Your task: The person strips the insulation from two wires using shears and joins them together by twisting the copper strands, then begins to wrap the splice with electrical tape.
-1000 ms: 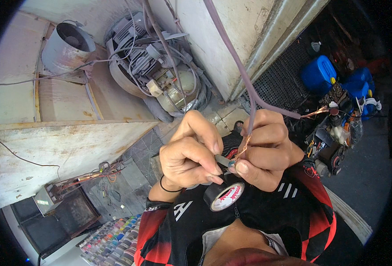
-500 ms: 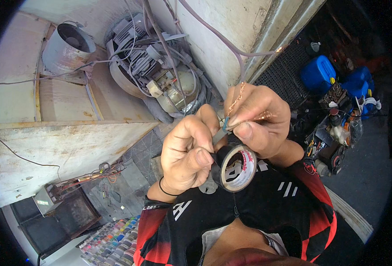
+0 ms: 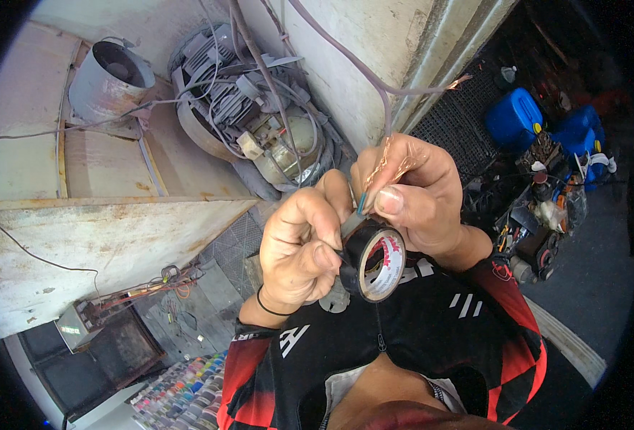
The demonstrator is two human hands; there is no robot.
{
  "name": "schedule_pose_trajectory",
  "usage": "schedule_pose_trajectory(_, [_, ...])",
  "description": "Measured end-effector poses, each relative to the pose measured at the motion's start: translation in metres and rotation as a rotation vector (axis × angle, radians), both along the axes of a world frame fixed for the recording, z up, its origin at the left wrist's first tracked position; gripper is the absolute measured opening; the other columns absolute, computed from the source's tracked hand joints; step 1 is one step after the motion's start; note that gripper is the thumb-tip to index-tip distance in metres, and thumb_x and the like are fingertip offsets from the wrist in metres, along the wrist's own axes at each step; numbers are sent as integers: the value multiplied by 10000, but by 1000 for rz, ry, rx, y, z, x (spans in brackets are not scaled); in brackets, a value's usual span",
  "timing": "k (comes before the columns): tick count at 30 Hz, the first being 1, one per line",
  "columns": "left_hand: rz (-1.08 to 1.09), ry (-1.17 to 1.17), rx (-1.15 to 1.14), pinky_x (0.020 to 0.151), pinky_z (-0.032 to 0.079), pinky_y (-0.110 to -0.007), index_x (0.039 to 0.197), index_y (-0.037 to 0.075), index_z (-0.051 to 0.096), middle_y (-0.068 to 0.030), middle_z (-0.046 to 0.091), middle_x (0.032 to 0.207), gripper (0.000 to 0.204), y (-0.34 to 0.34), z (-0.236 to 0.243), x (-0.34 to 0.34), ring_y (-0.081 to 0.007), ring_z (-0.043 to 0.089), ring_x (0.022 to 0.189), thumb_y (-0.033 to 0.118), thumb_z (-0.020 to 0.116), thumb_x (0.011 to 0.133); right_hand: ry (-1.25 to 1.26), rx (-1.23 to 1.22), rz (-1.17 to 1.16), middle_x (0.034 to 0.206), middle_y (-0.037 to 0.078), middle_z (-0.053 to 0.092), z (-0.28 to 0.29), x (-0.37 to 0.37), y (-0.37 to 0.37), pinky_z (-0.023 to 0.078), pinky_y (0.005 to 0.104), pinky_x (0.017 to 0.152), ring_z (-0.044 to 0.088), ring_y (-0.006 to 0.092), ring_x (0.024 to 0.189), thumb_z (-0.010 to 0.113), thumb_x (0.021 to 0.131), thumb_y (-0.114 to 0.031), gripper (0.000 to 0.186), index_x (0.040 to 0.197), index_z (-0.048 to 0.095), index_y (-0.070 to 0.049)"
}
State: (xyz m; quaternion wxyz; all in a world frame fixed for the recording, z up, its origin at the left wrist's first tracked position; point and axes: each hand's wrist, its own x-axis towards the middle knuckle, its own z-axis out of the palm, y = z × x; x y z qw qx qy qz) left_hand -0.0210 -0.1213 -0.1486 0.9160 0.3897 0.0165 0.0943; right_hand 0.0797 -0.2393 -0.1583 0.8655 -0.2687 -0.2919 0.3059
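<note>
My left hand (image 3: pixel 299 247) is closed, thumb against the fingers, with a roll of black electrical tape (image 3: pixel 355 266) beside its fingertips; the roll's pale core faces right. Between my hands runs a short grey cable end (image 3: pixel 351 223), from which a blue insulated wire (image 3: pixel 362 203) comes out. Its bare copper strands (image 3: pixel 405 163) fan out over the fingers of my right hand (image 3: pixel 432 201). That hand is closed, pinching the wire between thumb and fingers. How much of the grey cable my left fingers grip is hidden.
A dusty motor (image 3: pixel 234 100) stands beyond my hands, near a metal duct (image 3: pixel 112 79). A cable with a bare copper end (image 3: pixel 374 79) hangs down close to my right hand. Blue jugs (image 3: pixel 514 118) and piled tools (image 3: pixel 539 222) lie at right; a metal ledge (image 3: pixel 116 236) is at left.
The tape roll has swung slightly left and up, closer to the cable. My right fingers have shifted a little left, and the copper strands are spread wider.
</note>
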Motion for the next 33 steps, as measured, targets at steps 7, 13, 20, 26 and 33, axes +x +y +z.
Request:
schedule_pose_trajectory(7, [46, -61, 42, 762, 283, -253, 804, 132, 561, -34, 460, 869, 285, -2, -8, -2, -130, 390, 813, 260, 811, 757, -61, 55, -11, 868, 81, 617, 0, -4, 1, 451, 264, 711, 556, 97, 791, 591, 924, -45, 65, 917, 553, 8])
schedule_pose_trajectory(13, [92, -89, 44, 758, 282, -249, 791, 132, 565, -30, 460, 861, 296, -5, -9, -2, -125, 390, 804, 268, 823, 743, -233, 26, -101, 815, 55, 561, 2, -5, 1, 421, 264, 692, 512, 87, 754, 582, 905, -6, 34, 924, 561, 14])
schedule_pose_trajectory(20, [81, -68, 44, 755, 284, -244, 782, 126, 562, -44, 465, 869, 298, -2, -9, -2, -128, 393, 809, 257, 826, 737, -365, 0, -218, 786, 47, 536, -6, -4, 0, 390, 253, 653, 493, 82, 717, 613, 863, 15, 58, 918, 595, 13])
schedule_pose_trajectory(26, [104, -58, 42, 759, 298, -250, 778, 110, 555, -53, 465, 871, 299, -2, -9, -5, -132, 397, 817, 233, 824, 736, -537, -14, -375, 761, 63, 558, -9, 0, 1, 379, 250, 592, 500, 102, 651, 639, 796, 46, 100, 878, 618, -8])
schedule_pose_trajectory(33, [145, -172, 213, 771, 334, -249, 802, 78, 593, -71, 482, 913, 240, 2, -15, -2, -131, 433, 838, 166, 810, 747, -509, -8, -467, 747, 55, 556, -15, -3, 2, 369, 251, 568, 472, 97, 629, 643, 777, 46, 101, 857, 619, -11])
